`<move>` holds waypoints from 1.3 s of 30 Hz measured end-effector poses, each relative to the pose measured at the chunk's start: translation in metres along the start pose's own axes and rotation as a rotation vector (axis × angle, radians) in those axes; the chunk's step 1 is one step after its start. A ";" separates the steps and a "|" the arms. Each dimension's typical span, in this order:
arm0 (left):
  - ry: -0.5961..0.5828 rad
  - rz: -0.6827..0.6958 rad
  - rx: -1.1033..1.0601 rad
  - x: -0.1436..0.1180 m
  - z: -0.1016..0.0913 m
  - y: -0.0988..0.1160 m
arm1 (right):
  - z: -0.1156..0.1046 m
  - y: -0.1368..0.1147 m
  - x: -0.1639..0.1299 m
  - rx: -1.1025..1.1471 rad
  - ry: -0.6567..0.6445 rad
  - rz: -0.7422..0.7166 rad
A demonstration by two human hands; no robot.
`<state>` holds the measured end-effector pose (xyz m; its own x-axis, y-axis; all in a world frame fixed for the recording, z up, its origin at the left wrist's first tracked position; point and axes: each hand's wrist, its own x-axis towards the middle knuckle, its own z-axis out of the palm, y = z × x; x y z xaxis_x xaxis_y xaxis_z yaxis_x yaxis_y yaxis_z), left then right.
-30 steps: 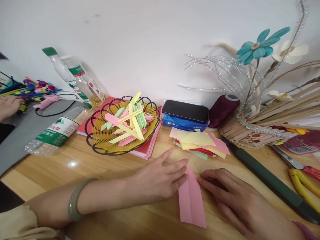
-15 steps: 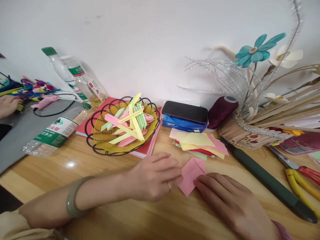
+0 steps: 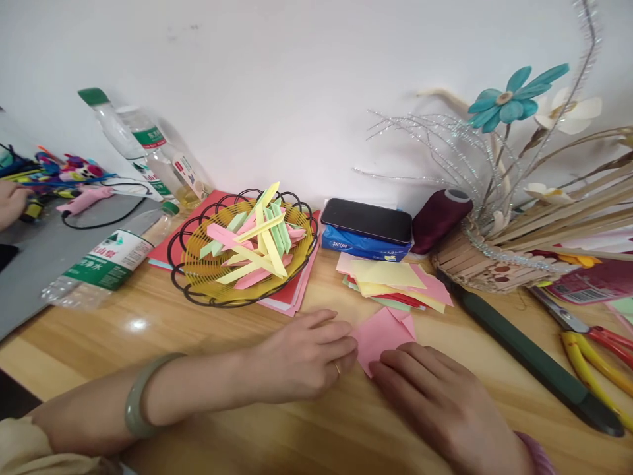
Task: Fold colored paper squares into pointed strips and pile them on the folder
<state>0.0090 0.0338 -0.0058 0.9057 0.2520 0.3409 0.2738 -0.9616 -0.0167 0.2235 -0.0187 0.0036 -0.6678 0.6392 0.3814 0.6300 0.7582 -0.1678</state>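
A small pink sheet of paper (image 3: 383,336) lies on the wooden table between my hands, its upper right corner creased over in a small fold. My left hand (image 3: 314,356), wearing a ring and a pale green bangle (image 3: 143,396), has curled fingers closed at the sheet's left edge; the thumb is hidden. At the lower right edge, my right hand (image 3: 440,402) grips the paper with bent fingers, partly covering it. Just beyond lies a loose stack of coloured paper (image 3: 390,280) in yellow, pink, red and green.
A woven basket (image 3: 198,290) holds folded paper strips. Behind the stack, a phone (image 3: 366,220) rests on a blue tissue pack (image 3: 366,245). Scissors (image 3: 568,316) and a dark green bar (image 3: 534,356) lie right. Left are bottles (image 3: 111,260), a pink glue gun (image 3: 86,200) and another person's hand (image 3: 10,203).
The pink sheet has turned and shifted slightly, showing more of its folded corner. My right hand has moved a little left along its lower edge; my left hand has barely moved.
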 end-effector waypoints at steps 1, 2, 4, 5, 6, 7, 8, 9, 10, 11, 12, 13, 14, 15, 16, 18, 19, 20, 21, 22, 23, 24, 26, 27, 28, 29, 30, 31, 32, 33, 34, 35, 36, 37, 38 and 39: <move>-0.001 0.001 -0.003 0.000 0.000 -0.001 | 0.000 0.000 0.001 0.030 -0.004 0.032; -0.002 0.002 -0.003 -0.001 -0.001 -0.001 | 0.001 0.000 0.001 0.064 -0.007 0.073; -0.004 0.003 0.004 -0.001 -0.002 -0.002 | 0.003 0.001 0.001 0.155 -0.009 0.157; -0.007 0.007 0.009 -0.001 -0.002 -0.002 | 0.004 0.002 0.000 0.206 -0.013 0.199; -0.012 0.011 0.013 -0.002 -0.003 -0.001 | 0.004 0.002 0.000 0.254 -0.032 0.236; -0.014 0.015 0.018 -0.001 -0.003 0.000 | 0.004 0.003 0.000 0.294 -0.051 0.267; -0.017 0.020 0.022 -0.001 -0.004 0.001 | 0.004 0.004 0.001 0.322 -0.063 0.291; -0.018 0.026 0.029 -0.001 -0.004 0.002 | 0.004 0.005 0.001 0.337 -0.071 0.311; -0.018 0.036 0.039 -0.001 -0.005 0.003 | 0.003 0.005 0.001 0.343 -0.073 0.324; -0.015 0.045 0.049 -0.001 -0.005 0.004 | 0.003 0.006 0.002 0.343 -0.067 0.331; -0.012 0.052 0.059 -0.001 -0.005 0.005 | 0.003 0.006 0.002 0.340 -0.059 0.333; -0.008 0.057 0.068 -0.002 -0.004 0.006 | 0.003 0.007 0.002 0.334 -0.052 0.337; -0.003 0.059 0.075 -0.002 -0.004 0.007 | 0.004 0.007 0.001 0.326 -0.050 0.344; 0.004 0.056 0.079 -0.002 -0.003 0.008 | 0.005 0.007 0.001 0.316 -0.052 0.353; 0.009 0.053 0.081 -0.003 -0.002 0.009 | 0.007 0.008 0.000 0.303 -0.056 0.364; 0.018 0.051 0.080 -0.003 0.000 0.010 | 0.010 0.008 0.000 0.273 -0.060 0.386; 0.018 0.051 0.079 -0.004 0.001 0.010 | 0.011 0.008 0.000 0.258 -0.059 0.395; 0.017 0.050 0.077 -0.004 0.001 0.011 | 0.012 0.008 0.000 0.245 -0.058 0.403; 0.018 0.047 0.076 -0.004 0.001 0.011 | 0.012 0.008 0.000 0.231 -0.052 0.411; 0.020 0.044 0.076 -0.003 0.001 0.011 | 0.013 0.007 0.001 0.218 -0.046 0.419; 0.025 0.040 0.075 -0.003 0.001 0.012 | 0.013 0.007 0.001 0.207 -0.041 0.424; 0.033 0.034 0.075 -0.003 0.001 0.012 | 0.013 0.007 0.002 0.199 -0.033 0.427; 0.048 0.019 0.072 -0.002 0.000 0.013 | 0.013 0.006 0.003 0.196 -0.022 0.425; 0.048 0.012 0.070 -0.001 0.000 0.013 | 0.013 0.006 0.003 0.199 -0.019 0.423; 0.041 0.009 0.068 0.000 0.000 0.014 | 0.013 0.006 0.003 0.200 -0.017 0.421; 0.027 0.006 0.066 0.000 -0.001 0.014 | 0.013 0.006 0.002 0.198 -0.018 0.421; 0.006 0.004 0.065 0.001 -0.001 0.015 | 0.013 0.006 0.002 0.193 -0.020 0.420; -0.016 0.006 0.064 0.001 -0.002 0.015 | 0.013 0.006 0.002 0.188 -0.023 0.420; -0.037 0.008 0.065 0.001 -0.002 0.016 | 0.014 0.006 0.002 0.184 -0.026 0.421; -0.053 0.012 0.069 0.001 -0.002 0.016 | 0.014 0.006 0.001 0.183 -0.031 0.422; -0.063 0.015 0.073 0.001 -0.002 0.016 | 0.014 0.006 0.001 0.184 -0.035 0.422; -0.067 0.015 0.078 0.001 -0.003 0.016 | 0.014 0.006 0.001 0.186 -0.038 0.426; -0.069 0.015 0.084 0.001 -0.003 0.016 | 0.014 0.006 0.001 0.187 -0.039 0.432; -0.070 0.011 0.088 0.000 -0.003 0.016 | 0.014 0.006 0.001 0.190 -0.044 0.438; -0.073 0.008 0.093 0.000 -0.003 0.017 | 0.014 0.006 0.001 0.193 -0.049 0.445; -0.075 0.006 0.094 0.000 -0.003 0.017 | 0.015 0.006 0.001 0.196 -0.054 0.450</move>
<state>0.0127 0.0175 -0.0034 0.9283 0.2567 0.2692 0.2940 -0.9496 -0.1083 0.2208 -0.0122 -0.0103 -0.3693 0.9108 0.1848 0.7777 0.4117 -0.4750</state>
